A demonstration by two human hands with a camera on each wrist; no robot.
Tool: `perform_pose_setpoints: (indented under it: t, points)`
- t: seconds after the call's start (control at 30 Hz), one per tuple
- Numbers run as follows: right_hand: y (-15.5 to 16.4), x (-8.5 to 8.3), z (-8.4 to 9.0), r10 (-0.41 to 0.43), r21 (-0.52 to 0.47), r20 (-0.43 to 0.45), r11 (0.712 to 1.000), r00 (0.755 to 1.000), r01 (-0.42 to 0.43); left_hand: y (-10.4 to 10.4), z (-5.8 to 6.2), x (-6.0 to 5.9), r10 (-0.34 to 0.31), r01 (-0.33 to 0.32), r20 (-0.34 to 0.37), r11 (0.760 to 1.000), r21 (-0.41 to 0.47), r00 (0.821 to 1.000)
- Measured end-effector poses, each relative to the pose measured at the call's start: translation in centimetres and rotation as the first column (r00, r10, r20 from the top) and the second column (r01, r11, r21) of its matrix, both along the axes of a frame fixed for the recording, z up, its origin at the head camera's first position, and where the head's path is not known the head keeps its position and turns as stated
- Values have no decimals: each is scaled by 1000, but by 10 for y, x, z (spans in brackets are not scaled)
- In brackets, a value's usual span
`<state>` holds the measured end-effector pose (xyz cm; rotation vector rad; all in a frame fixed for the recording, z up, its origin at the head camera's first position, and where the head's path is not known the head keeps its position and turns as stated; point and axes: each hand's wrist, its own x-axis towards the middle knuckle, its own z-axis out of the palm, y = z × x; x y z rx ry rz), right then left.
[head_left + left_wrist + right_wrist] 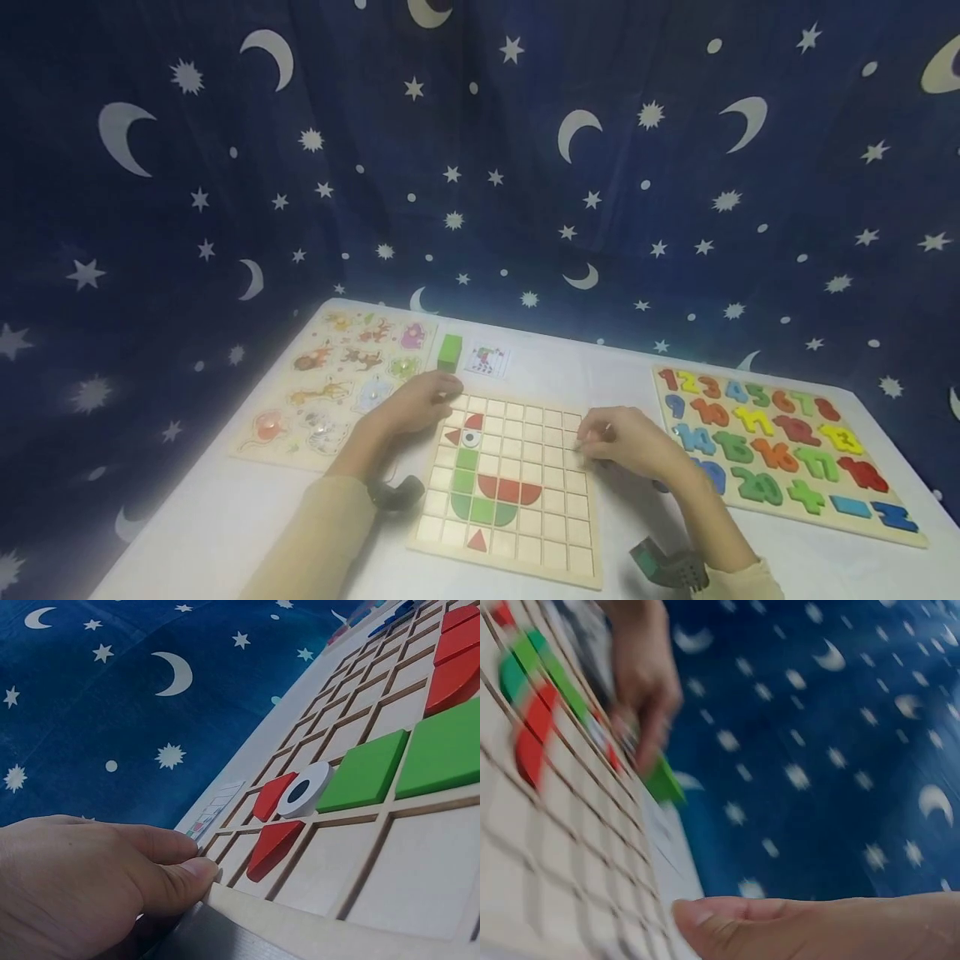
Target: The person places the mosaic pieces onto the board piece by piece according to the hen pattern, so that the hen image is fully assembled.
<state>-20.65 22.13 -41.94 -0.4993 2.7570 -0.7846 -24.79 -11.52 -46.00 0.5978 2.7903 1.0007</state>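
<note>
A wooden grid board (555,502) lies on the table with flat pieces set in a bird-like picture: green squares (465,481), red half-rounds (510,489), a white eye disc (471,438) and red triangles (477,541). My left hand (420,404) pinches the board's far left corner; in the left wrist view its thumb (191,877) lies against the rim. At the board's right edge is my right hand (626,442), fingers bent and tips close to the rim. Blur in the right wrist view hides whether they hold it.
Just beyond the left hand stands a green block (450,352), beside a small picture card (487,360). An animal puzzle board (281,454) lies at left, a number puzzle board (892,529) at right. A starry curtain (510,125) hangs behind the white table (180,521).
</note>
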Motion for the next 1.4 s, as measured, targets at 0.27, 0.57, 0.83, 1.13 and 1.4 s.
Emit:
perform_pose_setpoints:
  t: [0.27,0.57,0.83,1.13,1.4]
  points:
    - [52,-10,-1,-90,133,88,988,992,78,1,-1,0,-21,20,-32,1000,-12,999]
    - [53,-9,-8,-122,199,133,975,984,94,0,-2,1,-19,18,-36,1000,-22,999]
    - [53,-10,-10,-119,210,122,973,985,91,0,-1,0,-25,25,-36,1000,-20,999]
    - [49,-12,-10,-143,218,119,969,983,115,-2,0,1,1,-1,-2,1000,4,1000]
    - [54,-14,-5,-124,212,94,972,988,102,-2,-1,-4,-37,37,-41,999,-4,998]
